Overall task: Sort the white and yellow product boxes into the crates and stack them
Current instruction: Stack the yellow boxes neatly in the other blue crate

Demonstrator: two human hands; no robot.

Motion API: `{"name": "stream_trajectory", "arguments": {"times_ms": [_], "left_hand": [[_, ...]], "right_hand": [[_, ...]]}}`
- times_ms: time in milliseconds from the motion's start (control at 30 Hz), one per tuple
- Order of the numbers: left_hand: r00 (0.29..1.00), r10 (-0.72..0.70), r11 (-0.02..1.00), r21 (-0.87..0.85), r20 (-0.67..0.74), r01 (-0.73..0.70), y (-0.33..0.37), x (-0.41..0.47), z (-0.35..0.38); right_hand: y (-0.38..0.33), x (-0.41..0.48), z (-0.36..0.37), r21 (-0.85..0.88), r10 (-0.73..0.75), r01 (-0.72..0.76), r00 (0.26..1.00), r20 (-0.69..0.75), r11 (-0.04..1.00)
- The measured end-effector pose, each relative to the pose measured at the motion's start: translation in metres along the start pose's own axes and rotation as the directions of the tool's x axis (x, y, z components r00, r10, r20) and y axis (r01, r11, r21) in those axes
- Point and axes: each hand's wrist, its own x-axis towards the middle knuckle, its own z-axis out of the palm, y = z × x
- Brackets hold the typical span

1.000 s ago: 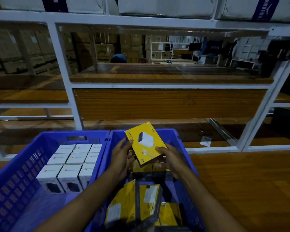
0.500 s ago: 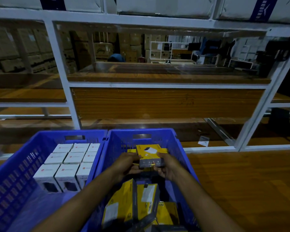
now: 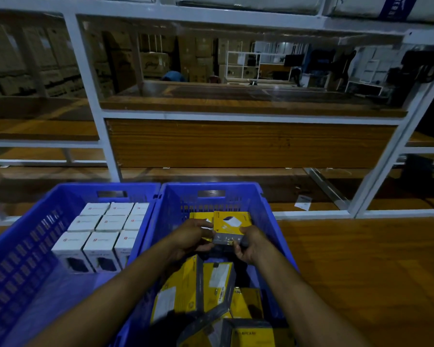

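- Head view: my left hand and right hand together grip a yellow box at the far end of the right crate.
- It seems, dimly, to rest against a second yellow box.
- Step: stacking. Next I'd square it up, let go, and fetch one of the loose yellow boxes.

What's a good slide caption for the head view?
Left hand and right hand hold a yellow box low in the right crate; white boxes stand in rows in the left crate.

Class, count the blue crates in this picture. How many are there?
2. The left crate holds white boxes; the right crate, beside it, holds yellow boxes. No others show.
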Motion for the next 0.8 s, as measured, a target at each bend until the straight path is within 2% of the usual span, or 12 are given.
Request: {"name": "stream_trajectory", "arguments": {"times_ms": [100, 167, 233, 333, 433, 500, 800], "left_hand": [[0.999, 0.032, 0.990, 0.139, 0.001, -0.031, -0.001, 0.001, 0.001], [0.996, 0.086, 0.960, 0.270, -0.037, -0.073, -0.002, 0.001, 0.000], [0.991, 0.122, 0.934, 0.345, -0.054, -0.096, -0.002, 0.001, -0.003], [0.993, 0.099, 0.951, 0.298, -0.061, -0.076, -0.004, 0.003, -0.002], [0.996, 0.018, 0.985, 0.173, -0.082, -0.004, -0.003, 0.017, 0.005], [0.998, -0.017, 0.988, 0.150, -0.066, 0.027, -0.003, 0.028, 0.015], [0.999, -0.049, 0.992, 0.117, 0.016, 0.047, -0.007, 0.062, 0.023]], "right_hand": [[0.003, 0.007, -0.001, 0.127, -0.012, 0.019, 0.999, -0.053, 0.992], [0.010, 0.014, -0.003, 0.137, -0.093, 0.103, 0.993, -0.076, 0.985], [0.018, 0.036, -0.012, 0.128, -0.189, 0.185, 0.982, 0.019, 0.974], [0.018, 0.051, -0.016, 0.233, -0.140, 0.120, 0.988, 0.070, 0.965], [0.014, 0.012, -0.006, 0.219, -0.220, 0.238, 0.970, -0.104, 0.946], [0.014, 0.006, 0.001, 0.281, -0.205, 0.245, 0.965, -0.166, 0.928], [0.010, 0.012, 0.003, 0.234, -0.238, 0.250, 0.968, -0.078, 0.940]]}}
